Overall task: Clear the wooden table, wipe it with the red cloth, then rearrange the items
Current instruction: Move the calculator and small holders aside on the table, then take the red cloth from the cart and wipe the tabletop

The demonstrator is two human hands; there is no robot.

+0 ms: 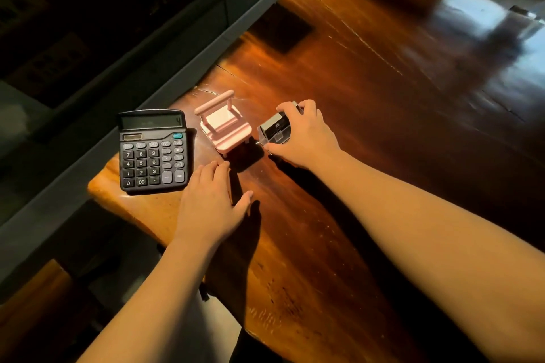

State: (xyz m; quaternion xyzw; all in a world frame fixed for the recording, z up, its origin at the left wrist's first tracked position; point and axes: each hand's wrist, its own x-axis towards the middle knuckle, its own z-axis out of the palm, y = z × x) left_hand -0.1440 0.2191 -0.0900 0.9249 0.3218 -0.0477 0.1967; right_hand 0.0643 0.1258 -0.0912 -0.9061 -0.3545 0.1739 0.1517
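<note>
On the glossy wooden table (pixel 368 103), near its left edge, a black calculator (pixel 153 152) lies flat. Right of it stands a small pink chair-shaped stand (pixel 223 124). My right hand (pixel 303 138) grips a small black and clear box (pixel 272 132) that rests on the table just right of the pink stand, fingers over its far end and thumb at its near corner. My left hand (pixel 211 203) lies palm down on the wood, fingers spread, fingertips just short of the pink stand and beside the calculator's right edge. No red cloth is in view.
A grey ledge (pixel 165 65) runs along the table's left edge, with dark space beyond it. A bright window reflection (pixel 477 12) lies on the far right of the tabletop. The table's near edge runs below my left forearm.
</note>
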